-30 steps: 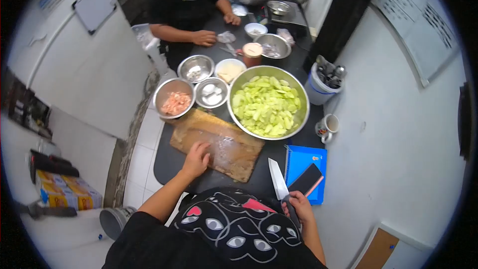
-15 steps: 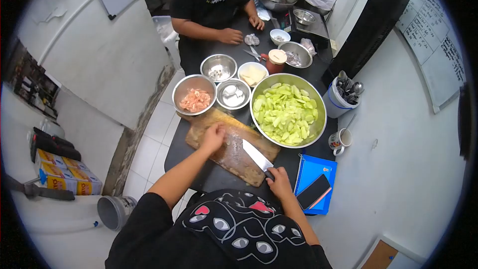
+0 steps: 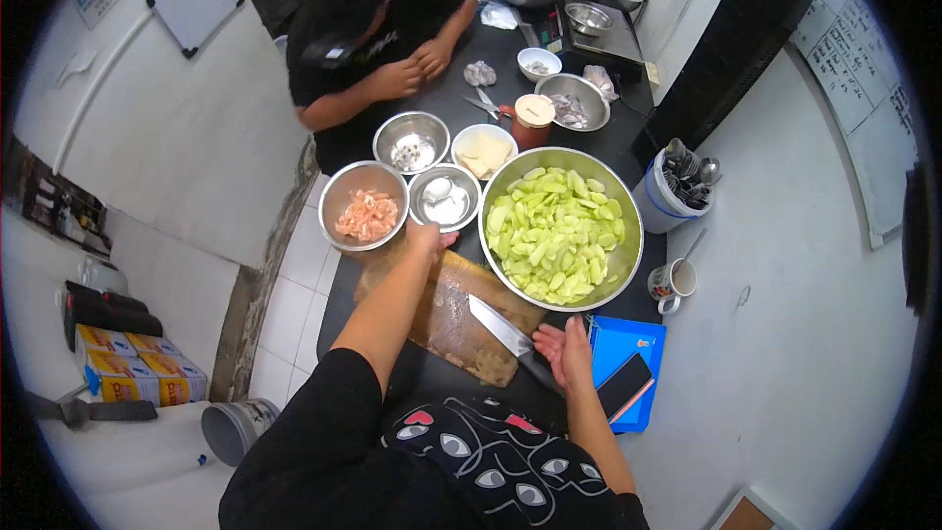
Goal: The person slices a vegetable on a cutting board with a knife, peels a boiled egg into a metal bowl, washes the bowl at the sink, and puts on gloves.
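Observation:
My left hand [image 3: 430, 238] is open at the near rim of a small steel bowl [image 3: 469, 214] holding a spoon [image 3: 439, 192] and white powder; whether it touches the rim is hard to tell. Beside it stands a steel bowl [image 3: 332, 198] of raw pink meat pieces [image 3: 368, 216]. My right hand [image 3: 566, 349] is open, palm turned up, just below a large steel bowl [image 3: 628, 260] of sliced pale green vegetable [image 3: 559, 231]. A kitchen knife [image 3: 500, 326] lies on the wet wooden cutting board [image 3: 461, 339], its dark handle sticking out past the board's edge beside my right hand.
A white bowl [image 3: 512, 152], a steel bowl [image 3: 383, 142], a red lidded jar [image 3: 533, 123] and scissors [image 3: 480, 105] stand farther back. At right are a utensil bucket [image 3: 653, 198], a mug [image 3: 667, 283] and a phone [image 3: 625, 388] on a blue notebook. Another person [image 3: 343, 49] sits opposite.
My right hand has let go of the knife, which stays on the board. My left hand has moved from the board up to the small bowls. The person opposite has leaned forward, hands together.

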Available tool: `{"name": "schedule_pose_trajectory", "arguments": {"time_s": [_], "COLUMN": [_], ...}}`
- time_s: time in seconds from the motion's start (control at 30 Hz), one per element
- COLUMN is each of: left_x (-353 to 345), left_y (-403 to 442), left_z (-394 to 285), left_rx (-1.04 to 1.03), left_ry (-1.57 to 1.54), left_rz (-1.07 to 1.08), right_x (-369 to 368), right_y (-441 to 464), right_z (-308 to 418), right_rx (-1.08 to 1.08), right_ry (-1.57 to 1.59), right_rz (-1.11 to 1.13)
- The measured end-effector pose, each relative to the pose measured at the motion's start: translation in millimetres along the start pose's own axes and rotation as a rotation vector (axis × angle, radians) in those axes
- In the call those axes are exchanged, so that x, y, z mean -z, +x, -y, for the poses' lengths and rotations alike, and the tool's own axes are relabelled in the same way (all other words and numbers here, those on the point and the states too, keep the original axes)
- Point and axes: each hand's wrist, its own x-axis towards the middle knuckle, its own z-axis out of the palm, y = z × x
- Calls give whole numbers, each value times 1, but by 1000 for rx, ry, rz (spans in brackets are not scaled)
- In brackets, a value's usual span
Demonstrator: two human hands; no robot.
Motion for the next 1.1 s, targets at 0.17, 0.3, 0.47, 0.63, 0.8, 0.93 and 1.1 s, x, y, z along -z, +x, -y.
{"name": "schedule_pose_trajectory", "arguments": {"time_s": [0.17,0.3,0.47,0.63,0.8,0.93,1.1], "left_x": [-4,0,6,19,50,78,115], "left_y": [-17,-30,-51,-70,-97,-123,-154], "left_z": [-1,-1,-1,3,4,5,15], "left_rx": [-50,-69,-67,-79,-1,36,57], "left_ry": [70,87,100,153,205,296,379], "left_rz": [-33,-34,36,107,171,234,320], "right_x": [-13,-1,23,42,58,70,66], "right_y": [30,41,50,46,22,2,-21], "right_z": [14,32,59,66,48,28,11], "right_rx": [33,48,135,162,136,103,97], "right_ry": [38,-51,-200,-121,-166,-258,-361], "right_rz": [-54,-129,-233,-241,-156,-108,-101]}}
